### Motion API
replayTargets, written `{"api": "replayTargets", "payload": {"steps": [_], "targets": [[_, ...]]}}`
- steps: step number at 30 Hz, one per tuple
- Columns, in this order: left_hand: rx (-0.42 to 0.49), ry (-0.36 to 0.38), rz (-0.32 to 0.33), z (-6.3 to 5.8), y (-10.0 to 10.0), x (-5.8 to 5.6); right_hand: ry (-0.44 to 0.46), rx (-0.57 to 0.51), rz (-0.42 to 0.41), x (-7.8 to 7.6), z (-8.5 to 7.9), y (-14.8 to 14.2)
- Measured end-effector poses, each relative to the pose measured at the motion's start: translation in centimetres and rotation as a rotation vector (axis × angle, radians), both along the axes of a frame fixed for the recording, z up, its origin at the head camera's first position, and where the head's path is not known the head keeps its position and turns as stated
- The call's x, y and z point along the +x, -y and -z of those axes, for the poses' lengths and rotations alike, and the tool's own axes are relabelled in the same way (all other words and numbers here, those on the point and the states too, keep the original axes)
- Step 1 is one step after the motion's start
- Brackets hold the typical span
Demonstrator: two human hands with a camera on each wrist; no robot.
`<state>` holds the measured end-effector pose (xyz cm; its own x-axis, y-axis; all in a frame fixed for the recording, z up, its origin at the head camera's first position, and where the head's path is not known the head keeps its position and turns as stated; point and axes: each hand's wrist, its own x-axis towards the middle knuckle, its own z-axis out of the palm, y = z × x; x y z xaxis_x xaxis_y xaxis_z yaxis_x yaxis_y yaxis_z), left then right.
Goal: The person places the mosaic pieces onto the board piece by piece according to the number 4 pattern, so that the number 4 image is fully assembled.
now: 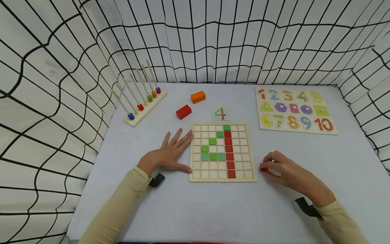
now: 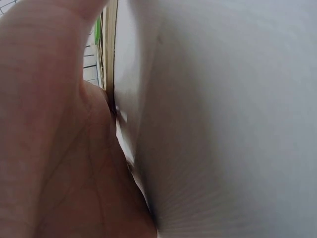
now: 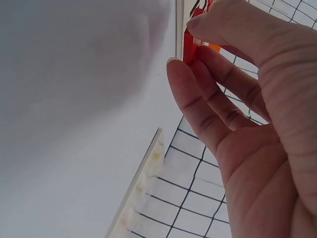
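A wooden grid board [image 1: 222, 180] lies on the white table, with green tiles [image 1: 213, 156] in a slanted line and a row. Red tiles [image 1: 229, 148] form a column under one green tile. My left hand [image 1: 169, 154] is spread flat, fingertips and thumb touching the board's left edge; in the left wrist view the hand [image 2: 64, 134] is beside the board's edge [image 2: 110, 59]. Right of the board, my right hand [image 1: 284, 171] pinches a red square tile [image 1: 263, 168] between thumb and fingers. The right wrist view shows this red tile [image 3: 188, 47] edge-on.
Behind the board lie a small pattern card [image 1: 220, 113], a red block [image 1: 183, 112] and an orange block [image 1: 198, 97]. A peg stand with beads [image 1: 146, 107] is at back left, a number puzzle [image 1: 297, 110] at back right. Black netting [image 1: 195, 51] encloses the table.
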<state>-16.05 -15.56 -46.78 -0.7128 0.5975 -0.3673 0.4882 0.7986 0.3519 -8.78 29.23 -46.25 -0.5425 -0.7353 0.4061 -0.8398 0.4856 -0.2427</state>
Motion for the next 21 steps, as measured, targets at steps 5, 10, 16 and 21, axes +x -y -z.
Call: {"api": "replayTargets", "payload": {"steps": [5, 10, 16, 21], "targets": [[0.008, 0.007, 0.001, 0.3, 0.0, -0.1, -0.002, -0.002, -0.021, -0.7, -0.3, 1.2], [0.011, 0.016, -0.003, 0.2, 0.0, 0.0, -0.003, 0.001, -0.027, -1.1, -0.5, 2.2], [0.01, 0.015, -0.004, 0.0, 0.0, 0.0, 0.019, 0.015, -0.005, -1.5, -0.7, 3.2], [0.019, 0.001, -0.01, 1.2, 0.2, -0.2, 0.031, 0.032, 0.009, -2.0, -0.6, 4.0]]}}
